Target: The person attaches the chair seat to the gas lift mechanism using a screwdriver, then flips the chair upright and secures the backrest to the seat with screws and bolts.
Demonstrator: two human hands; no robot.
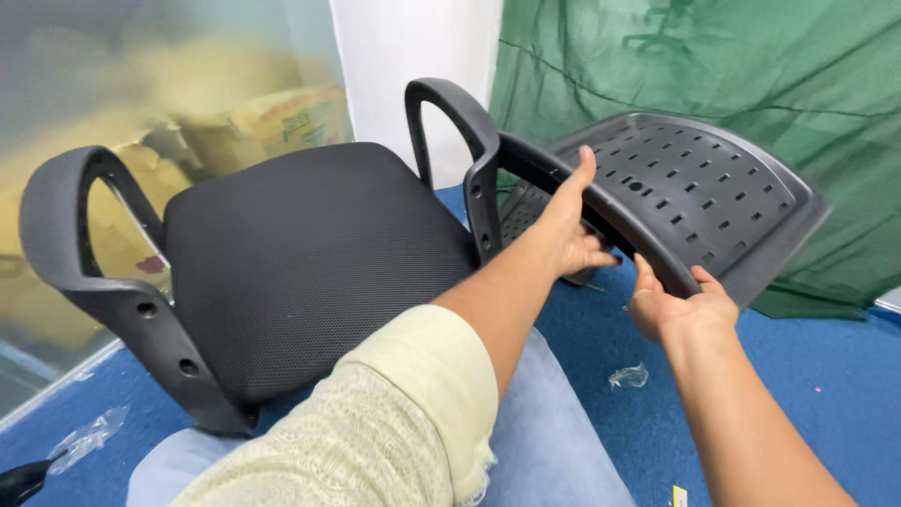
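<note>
Gripping a perforated black plastic backrest shell (690,192) by its curved near edge, left hand (568,230) closed around the rim, right hand (678,305) clasping it just beside, black mesh seat (300,249) with armrests (94,272) left of both hands, blue carpet (807,376) beneath.

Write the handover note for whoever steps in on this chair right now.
Left hand: closed on the near edge of the perforated black backrest shell, beside the seat's right armrest.
Right hand: holds the same edge lower down.
The seat, both armrests already on it, rests on the person's lap.
Done: armrests fitted.
Left: the shell looks unattached; the joint is hidden.
</note>
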